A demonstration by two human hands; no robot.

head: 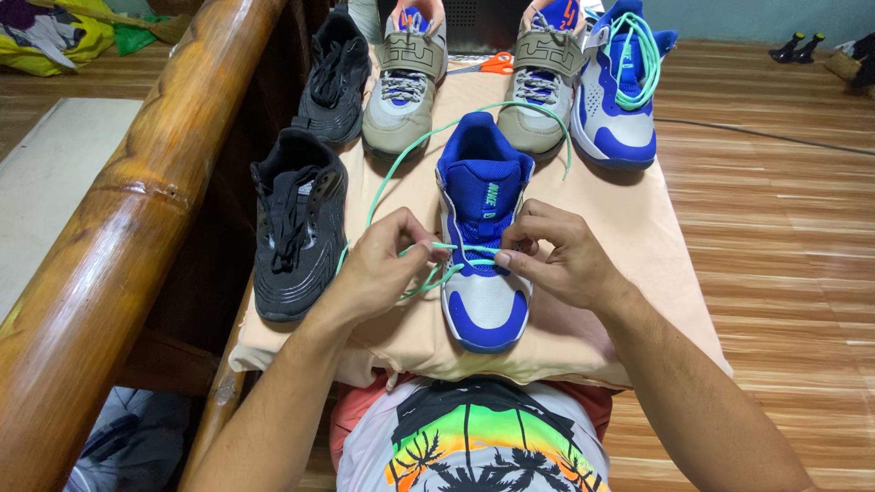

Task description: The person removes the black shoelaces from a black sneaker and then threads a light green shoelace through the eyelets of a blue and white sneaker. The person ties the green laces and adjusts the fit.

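Item before you: one blue, white and grey high-top shoe (pixel 483 241), toe pointing toward you, resting on the peach cloth-covered board (pixel 629 228) across your lap. Your left hand (pixel 387 264) is pinched closed on the mint-green lace (pixel 428 137) at the shoe's left eyelets; your right hand (pixel 556 255) is likewise pinched on the lace at the right eyelets, thumb and forefinger together over the tongue's lower part. The lace's loose lengths trail away from the shoe (one arcs up past the collar toward the far row, another runs down the left side beyond your left wrist). Further stock on the board: the matching blue shoe (pixel 622 87) with green lacing at far right, a pair of grey strapped shoes (pixel 401 87) (pixel 545 82) beside it, orange-handled scissors (pixel 492 64) between those two, and two black shoes (pixel 299 228) (pixel 335 77) along the left edge. A thick varnished wooden rail (pixel 137 210) runs alongside on your left.
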